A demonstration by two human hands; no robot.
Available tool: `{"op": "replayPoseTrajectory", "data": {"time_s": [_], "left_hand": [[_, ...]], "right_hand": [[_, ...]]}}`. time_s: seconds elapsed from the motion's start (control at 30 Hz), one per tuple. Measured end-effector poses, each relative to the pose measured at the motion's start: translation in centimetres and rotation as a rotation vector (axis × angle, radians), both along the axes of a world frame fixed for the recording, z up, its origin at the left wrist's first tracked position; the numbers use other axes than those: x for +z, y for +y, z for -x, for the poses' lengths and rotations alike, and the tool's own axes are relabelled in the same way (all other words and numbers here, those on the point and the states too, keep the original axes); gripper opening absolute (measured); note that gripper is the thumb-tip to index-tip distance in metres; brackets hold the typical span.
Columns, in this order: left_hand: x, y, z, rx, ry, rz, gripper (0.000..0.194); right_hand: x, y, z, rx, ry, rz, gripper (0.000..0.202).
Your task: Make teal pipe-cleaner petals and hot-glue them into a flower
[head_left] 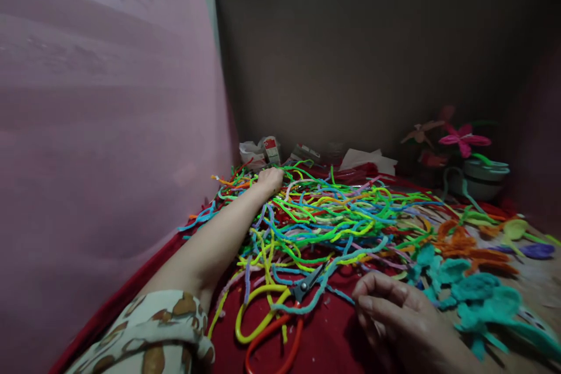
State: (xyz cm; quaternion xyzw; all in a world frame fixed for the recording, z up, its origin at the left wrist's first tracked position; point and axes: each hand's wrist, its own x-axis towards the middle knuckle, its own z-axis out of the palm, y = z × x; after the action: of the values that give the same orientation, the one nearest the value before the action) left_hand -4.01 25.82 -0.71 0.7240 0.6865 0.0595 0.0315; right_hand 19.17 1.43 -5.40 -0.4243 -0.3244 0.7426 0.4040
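Note:
Stretched forward, my left hand [272,178] reaches the far left of a tangled heap of fuzzy pipe cleaners [315,210] in green, yellow, blue, orange and pink. Its fingers point down into the heap and are hidden, so any hold cannot be made out. My right hand [397,315] hovers low at the front right, fingers loosely curved and apart, apparently holding nothing. A blue pipe cleaner [339,293] ends beside its fingertips. Between my arms lie scissors [301,289] with one yellow and one red handle, blades under some pipe cleaners.
Teal fuzzy leaf or petal shapes [477,289] and orange ones [460,242] lie at right. Behind them stands a pot [486,178] near a pink flower [464,139]. White packets [254,152] and paper [366,160] lie at the back. A pink wall [109,128] borders the left.

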Motion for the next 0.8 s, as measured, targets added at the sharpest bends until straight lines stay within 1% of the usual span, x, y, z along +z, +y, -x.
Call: {"op": "replayPoseTrajectory", "data": {"time_s": [0.07,0.13,0.23,0.3,0.4,0.47,0.57,0.7,0.8], "left_hand": [[0.5,-0.1,0.1,-0.014,-0.078,-0.002,0.031],[1.5,-0.2,0.6,-0.042,-0.176,0.007,0.025],[3.9,-0.6,2.0,-0.123,-0.373,0.052,0.017],[5.5,-1.0,2.9,-0.181,-0.516,0.093,0.018],[7.2,-1.8,4.1,-0.2,-0.664,0.156,0.021],[7.8,-2.4,4.5,-0.184,-0.716,0.199,0.023],[8.1,-3.4,5.0,-0.16,-0.757,0.237,0.021],[8.1,-5.0,5.7,-0.172,-0.817,0.226,0.019],[8.6,-6.6,5.9,-0.179,-0.85,0.204,0.021]], "right_hand": [[0.1,0.1,0.0,0.004,0.0,-0.03,0.022],[0.2,0.2,0.0,0.006,-0.019,-0.052,0.021],[0.4,0.1,0.2,-0.006,-0.03,-0.072,0.019],[0.6,-0.1,0.2,-0.004,-0.026,-0.081,0.018],[0.8,-0.3,0.2,0.014,-0.039,-0.097,0.018],[1.0,-0.4,0.2,0.023,-0.049,-0.115,0.016],[1.0,-0.3,0.0,0.033,-0.066,-0.144,0.014],[0.8,-0.1,-0.1,0.049,-0.067,-0.179,0.015],[0.8,0.0,-0.2,0.051,-0.065,-0.19,0.016]]}}
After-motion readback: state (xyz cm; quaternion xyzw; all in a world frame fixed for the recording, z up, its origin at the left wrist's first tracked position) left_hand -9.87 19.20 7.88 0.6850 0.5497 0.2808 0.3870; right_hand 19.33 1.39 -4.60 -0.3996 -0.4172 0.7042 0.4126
